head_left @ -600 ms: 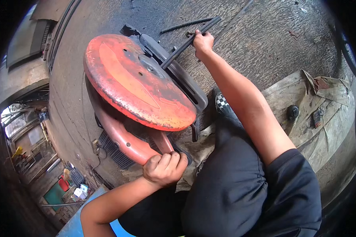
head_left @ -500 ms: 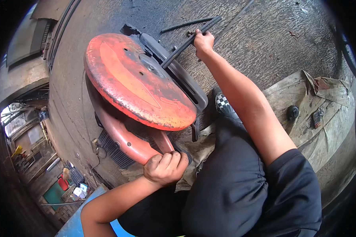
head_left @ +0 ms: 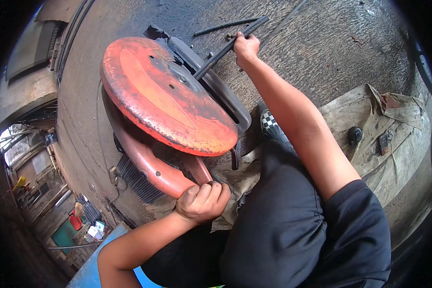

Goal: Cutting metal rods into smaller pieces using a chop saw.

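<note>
A chop saw with a worn red-orange round blade guard (head_left: 158, 96) stands before me on the floor. My left hand (head_left: 204, 200) is closed around the end of its faded red handle (head_left: 163, 176), at the near side. Farther off to the right, my right hand (head_left: 246, 47) grips dark metal rods (head_left: 221, 58), which slant from upper right down to the saw beside the guard. The rods' lower ends, the blade and the spot where they meet are hidden behind the guard. A dark grey metal base (head_left: 235, 108) shows along the saw's right side.
A short ribbed bar (head_left: 225, 29) and a thin rod (head_left: 283, 23) lie on the floor beyond my right hand. Dirty cloth (head_left: 398, 120) with small dark objects spreads at right. A bundle of dark rods (head_left: 139, 180) lies left of the handle. Clutter fills the far left.
The guard and rods appear slightly higher and farther left in the picture. Both hands keep their grip in nearly the same places.
</note>
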`<control>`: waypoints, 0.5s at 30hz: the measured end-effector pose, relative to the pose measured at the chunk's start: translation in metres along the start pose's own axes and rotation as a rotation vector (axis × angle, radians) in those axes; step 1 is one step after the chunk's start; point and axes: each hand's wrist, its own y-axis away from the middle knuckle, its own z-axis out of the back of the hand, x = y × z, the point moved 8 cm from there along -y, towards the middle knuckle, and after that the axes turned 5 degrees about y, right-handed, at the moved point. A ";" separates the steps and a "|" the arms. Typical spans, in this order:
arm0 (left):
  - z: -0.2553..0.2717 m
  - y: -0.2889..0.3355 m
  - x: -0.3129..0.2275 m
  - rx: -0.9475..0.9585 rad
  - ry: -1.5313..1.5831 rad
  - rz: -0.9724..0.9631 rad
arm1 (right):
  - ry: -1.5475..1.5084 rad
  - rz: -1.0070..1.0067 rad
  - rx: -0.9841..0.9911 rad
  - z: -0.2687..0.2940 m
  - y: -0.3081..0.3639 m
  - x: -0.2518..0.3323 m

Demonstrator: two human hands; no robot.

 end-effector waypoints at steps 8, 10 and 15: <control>0.001 -0.001 0.001 -0.005 -0.023 0.004 | 0.086 -0.018 -0.100 0.007 0.022 0.018; 0.001 -0.001 0.001 -0.006 -0.021 0.005 | 0.087 -0.008 -0.087 0.005 0.019 0.015; -0.002 -0.002 -0.003 -0.015 -0.007 -0.005 | -0.062 0.007 -0.017 -0.006 -0.010 -0.009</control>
